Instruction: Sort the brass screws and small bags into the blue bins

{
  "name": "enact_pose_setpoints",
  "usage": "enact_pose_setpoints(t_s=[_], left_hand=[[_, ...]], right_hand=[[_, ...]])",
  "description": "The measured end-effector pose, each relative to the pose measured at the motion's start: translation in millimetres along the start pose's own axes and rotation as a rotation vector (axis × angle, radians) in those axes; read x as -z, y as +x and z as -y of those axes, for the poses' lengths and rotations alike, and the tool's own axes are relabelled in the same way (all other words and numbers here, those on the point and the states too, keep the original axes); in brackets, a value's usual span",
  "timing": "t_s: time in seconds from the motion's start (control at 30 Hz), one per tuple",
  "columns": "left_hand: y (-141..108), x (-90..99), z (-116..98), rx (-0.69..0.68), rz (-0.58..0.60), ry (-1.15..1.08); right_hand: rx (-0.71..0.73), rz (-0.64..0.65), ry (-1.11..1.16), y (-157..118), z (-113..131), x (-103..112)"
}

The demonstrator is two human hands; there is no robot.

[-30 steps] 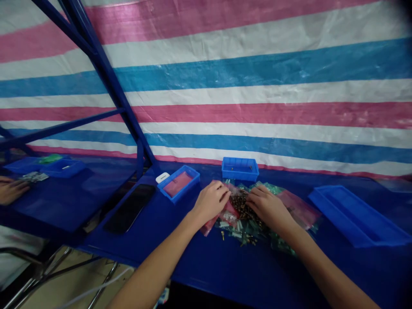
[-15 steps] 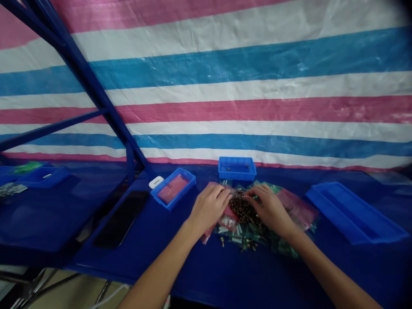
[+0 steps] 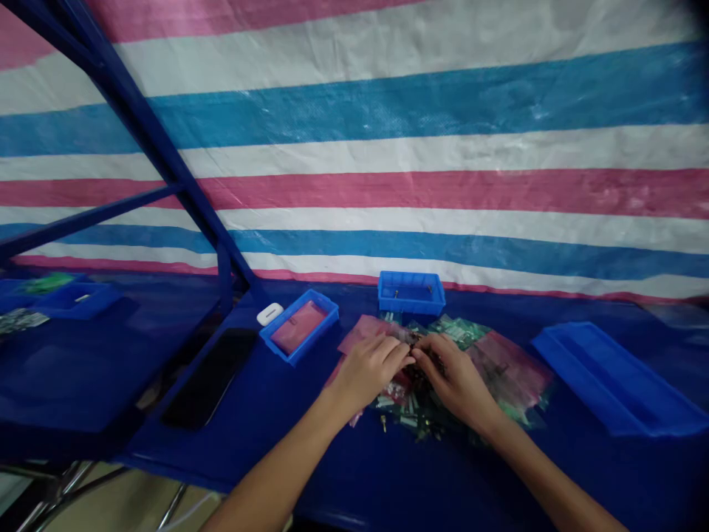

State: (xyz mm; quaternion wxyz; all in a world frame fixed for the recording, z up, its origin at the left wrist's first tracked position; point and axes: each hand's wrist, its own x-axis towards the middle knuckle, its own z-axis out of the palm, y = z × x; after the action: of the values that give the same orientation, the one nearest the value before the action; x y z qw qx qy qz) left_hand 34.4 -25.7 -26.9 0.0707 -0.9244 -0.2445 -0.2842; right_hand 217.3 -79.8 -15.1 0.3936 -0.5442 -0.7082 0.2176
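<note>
Head view, looking down on a blue table from the person's own position. Left hand and right hand are at lower centre of the frame, both curled inward, palms down. Their fingertips nearly meet over a heap of small dark brassy parts, which lies between the hands and is mostly hidden by them. Whether either hand has hold of any part cannot be determined; the fingers are closed in toward the heap, not spread flat.

Under and around the hands lies a spread of plastic bags: pink bags to the right and upper left of the heap, green-tinted bags above it. Loose metal pins sit at the pile's lower edge.

Above the pile stands a small blue bin holding a few parts. Left of it, a blue tray holds a pink bag, with a white case at its corner. A black phone lies further left. A long blue tray sits at right. A striped tarp hangs behind the table.
</note>
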Motion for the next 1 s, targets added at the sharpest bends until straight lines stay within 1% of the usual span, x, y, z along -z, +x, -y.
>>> enact_pose_setpoints(t_s=[0.07,0.2,0.33,0.43,0.57,0.63,0.7,0.8,0.87,0.93,1.0], left_hand=[[0.5,-0.4,-0.3,-0.019,-0.012,0.003],[2.4,1.9,-0.6,-0.03,-0.032,-0.032],[2.8,6.2,3.7,0.065,-0.049,-0.056],[1.9,8.1,11.3,0.124,-0.026,-0.035],[-0.2,7.7,22.0,0.151,-0.041,0.036],[-1.8,5.6,25.8,0.154,-0.037,0.063],[-3.8,2.2,28.9,0.15,-0.011,0.068],[-7.0,-3.7,33.1,0.157,0.022,0.072],[-9.1,-6.7,35.6,0.166,0.036,0.077],[-10.8,-8.2,37.1,0.176,0.051,0.075],[-11.6,-8.5,37.7,0.194,0.061,0.07]], right_hand=[[0.013,0.049,0.003,0.3,2.8,2.3],[-0.082,0.115,0.125,1.9,6.7,7.1],[-0.136,0.118,0.199,3.6,7.5,12.8],[-0.131,0.119,0.155,3.5,6.8,16.2],[-0.101,0.117,0.037,8.8,2.9,14.9],[-0.077,0.05,-0.029,19.4,-3.9,13.7],[-0.038,-0.077,-0.117,35.9,-15.6,14.8],[-0.064,-0.224,-0.182,63.3,-36.4,21.0],[-0.067,-0.301,-0.221,75.2,-46.5,26.3],[-0.057,-0.35,-0.26,76.9,-52.0,31.2],[-0.04,-0.353,-0.289,68.6,-55.1,36.0]])
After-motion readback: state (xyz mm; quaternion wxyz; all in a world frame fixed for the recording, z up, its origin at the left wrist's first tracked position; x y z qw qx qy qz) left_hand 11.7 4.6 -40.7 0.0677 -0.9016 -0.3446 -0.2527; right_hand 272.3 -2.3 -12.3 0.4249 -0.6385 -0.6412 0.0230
